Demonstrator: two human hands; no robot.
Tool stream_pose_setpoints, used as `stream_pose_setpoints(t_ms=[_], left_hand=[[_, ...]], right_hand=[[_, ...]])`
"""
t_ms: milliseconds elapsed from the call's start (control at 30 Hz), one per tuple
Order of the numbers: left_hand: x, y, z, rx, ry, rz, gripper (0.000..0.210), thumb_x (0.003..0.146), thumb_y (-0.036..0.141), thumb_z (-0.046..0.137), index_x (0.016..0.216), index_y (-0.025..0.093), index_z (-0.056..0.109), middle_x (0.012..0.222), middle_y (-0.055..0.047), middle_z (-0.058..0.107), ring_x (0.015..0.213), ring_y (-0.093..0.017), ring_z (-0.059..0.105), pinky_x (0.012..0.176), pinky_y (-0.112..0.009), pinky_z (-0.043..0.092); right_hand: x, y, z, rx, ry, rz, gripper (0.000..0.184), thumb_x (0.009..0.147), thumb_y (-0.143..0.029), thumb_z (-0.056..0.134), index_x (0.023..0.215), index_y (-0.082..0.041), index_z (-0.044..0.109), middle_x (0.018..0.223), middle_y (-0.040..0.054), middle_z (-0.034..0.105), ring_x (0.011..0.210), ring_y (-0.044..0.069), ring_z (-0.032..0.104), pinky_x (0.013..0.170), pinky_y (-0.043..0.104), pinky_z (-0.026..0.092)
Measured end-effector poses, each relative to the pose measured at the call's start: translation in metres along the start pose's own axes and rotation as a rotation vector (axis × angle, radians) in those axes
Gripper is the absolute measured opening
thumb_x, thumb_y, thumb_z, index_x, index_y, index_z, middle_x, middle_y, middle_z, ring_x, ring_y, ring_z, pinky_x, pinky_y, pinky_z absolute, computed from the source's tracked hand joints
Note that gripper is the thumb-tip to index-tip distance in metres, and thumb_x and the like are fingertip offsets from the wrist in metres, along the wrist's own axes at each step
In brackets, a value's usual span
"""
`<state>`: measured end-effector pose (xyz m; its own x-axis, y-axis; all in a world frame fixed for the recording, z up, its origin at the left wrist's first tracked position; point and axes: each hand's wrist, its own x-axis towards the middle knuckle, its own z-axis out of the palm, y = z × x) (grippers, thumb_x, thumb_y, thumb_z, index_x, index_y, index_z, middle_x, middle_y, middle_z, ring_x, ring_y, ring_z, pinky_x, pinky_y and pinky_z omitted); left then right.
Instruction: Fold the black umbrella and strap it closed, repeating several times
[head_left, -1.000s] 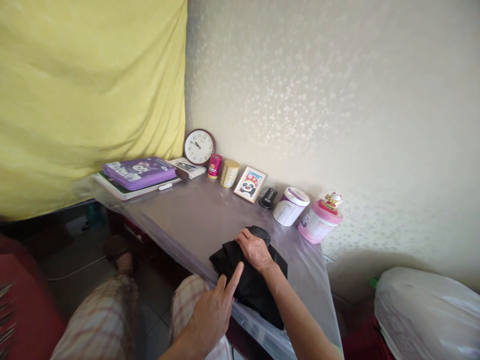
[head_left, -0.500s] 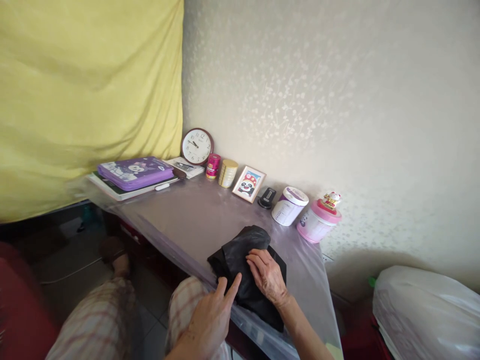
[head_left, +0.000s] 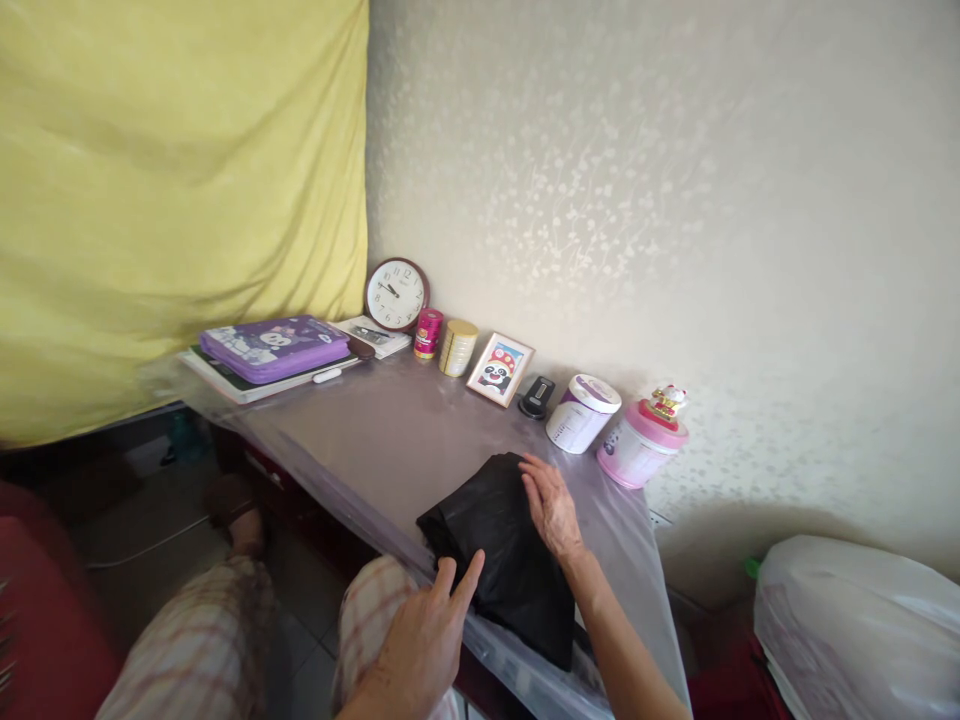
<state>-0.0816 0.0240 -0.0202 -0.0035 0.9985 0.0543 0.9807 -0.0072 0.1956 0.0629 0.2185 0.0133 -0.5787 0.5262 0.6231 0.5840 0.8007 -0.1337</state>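
A thin, slightly shiny black plastic bag (head_left: 499, 560) lies folded near the table's front edge. My left hand (head_left: 420, 630) is at its near left side, with the index finger and thumb stretched apart on the black surface; the other fingers are mostly hidden. At the bag's far right edge rests my right hand (head_left: 553, 505), fingers extended and fairly flat, gripping nothing that I can see.
The table (head_left: 375, 430) has a clear plastic cover. Along the wall stand a clock (head_left: 397, 294), a picture frame (head_left: 500, 370), a white-purple tub (head_left: 583, 413) and a pink-lidded tub (head_left: 641, 445) with a figurine. A purple case (head_left: 277, 348) lies on books at left.
My right hand has moved up and right to the bag's far edge, letting go of the raised flap. The far part of the bag now lies flatter. My left hand has hardly moved.
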Motion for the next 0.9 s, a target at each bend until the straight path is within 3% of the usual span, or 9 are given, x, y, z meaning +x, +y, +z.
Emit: stream_pose_setpoints(t_ms=[133, 200, 333, 400, 500, 600, 733, 900], left_hand=[[0.000, -0.001, 0.001, 0.006, 0.014, 0.009, 0.070, 0.080, 0.001, 0.035, 0.143, 0.025, 0.019, 0.126, -0.013, 0.050, 0.069, -0.012, 0.063, 0.061, -0.022, 0.047], [-0.001, 0.000, -0.001, 0.013, 0.010, 0.009, 0.068, 0.081, 0.002, 0.036, 0.143, 0.025, 0.020, 0.125, -0.012, 0.050, 0.068, -0.012, 0.063, 0.060, -0.022, 0.047], [-0.002, 0.001, -0.003, 0.026, 0.004, -0.005, 0.069, 0.081, 0.001, 0.037, 0.143, 0.027, 0.022, 0.124, -0.012, 0.051, 0.068, -0.011, 0.063, 0.061, -0.022, 0.047], [-0.002, 0.000, -0.001, 0.018, 0.004, -0.003, 0.069, 0.081, 0.002, 0.037, 0.143, 0.027, 0.021, 0.125, -0.012, 0.050, 0.068, -0.011, 0.063, 0.061, -0.022, 0.048], [-0.001, 0.000, -0.001, 0.009, 0.004, 0.003, 0.067, 0.083, 0.004, 0.037, 0.144, 0.026, 0.019, 0.126, -0.012, 0.050, 0.066, -0.010, 0.063, 0.059, -0.021, 0.047], [0.000, 0.000, -0.003, 0.022, -0.004, 0.004, 0.063, 0.085, 0.005, 0.035, 0.143, 0.025, 0.021, 0.125, -0.012, 0.051, 0.067, -0.010, 0.063, 0.059, -0.021, 0.046], [0.000, 0.000, -0.005, 0.024, -0.024, 0.016, 0.061, 0.086, 0.006, 0.033, 0.143, 0.023, 0.021, 0.124, -0.012, 0.051, 0.066, -0.011, 0.063, 0.058, -0.021, 0.046], [-0.002, -0.001, -0.004, 0.031, -0.014, 0.023, 0.061, 0.086, 0.005, 0.030, 0.144, 0.022, 0.019, 0.122, -0.012, 0.051, 0.063, -0.012, 0.062, 0.055, -0.024, 0.046]], right_hand=[[-0.011, -0.018, -0.001, 0.101, -0.190, -0.178, 0.028, 0.093, -0.021, 0.039, 0.114, -0.020, 0.059, 0.117, 0.0087, 0.062, 0.114, 0.020, 0.053, 0.098, 0.043, 0.042], [-0.009, -0.007, 0.005, 0.050, -0.159, -0.120, 0.030, 0.093, -0.022, 0.038, 0.114, -0.019, 0.059, 0.119, 0.0106, 0.061, 0.115, 0.022, 0.052, 0.097, 0.046, 0.042], [-0.004, 0.026, 0.005, -0.030, 0.075, 0.143, 0.032, 0.092, -0.027, 0.036, 0.107, -0.015, 0.062, 0.113, 0.0158, 0.062, 0.107, 0.026, 0.058, 0.092, 0.049, 0.046], [-0.008, 0.031, -0.001, 0.015, 0.147, 0.181, 0.030, 0.091, -0.026, 0.037, 0.104, -0.016, 0.062, 0.105, 0.0132, 0.065, 0.100, 0.023, 0.060, 0.088, 0.045, 0.049], [-0.022, 0.024, -0.007, 0.113, 0.079, 0.116, 0.030, 0.089, -0.017, 0.037, 0.104, -0.022, 0.062, 0.101, 0.0077, 0.065, 0.097, 0.019, 0.061, 0.087, 0.038, 0.050], [-0.032, 0.020, -0.001, 0.097, -0.029, 0.042, 0.040, 0.085, -0.009, 0.034, 0.113, -0.022, 0.059, 0.113, 0.0073, 0.062, 0.106, 0.019, 0.057, 0.094, 0.041, 0.046], [-0.032, 0.037, 0.005, -0.025, 0.046, 0.140, 0.042, 0.081, -0.008, 0.034, 0.115, -0.016, 0.057, 0.116, 0.0126, 0.060, 0.108, 0.023, 0.056, 0.094, 0.048, 0.045], [-0.049, 0.054, -0.028, -0.019, 0.006, 0.211, 0.034, 0.084, -0.013, 0.035, 0.104, -0.019, 0.062, 0.104, 0.0090, 0.065, 0.097, 0.021, 0.061, 0.085, 0.041, 0.051]])
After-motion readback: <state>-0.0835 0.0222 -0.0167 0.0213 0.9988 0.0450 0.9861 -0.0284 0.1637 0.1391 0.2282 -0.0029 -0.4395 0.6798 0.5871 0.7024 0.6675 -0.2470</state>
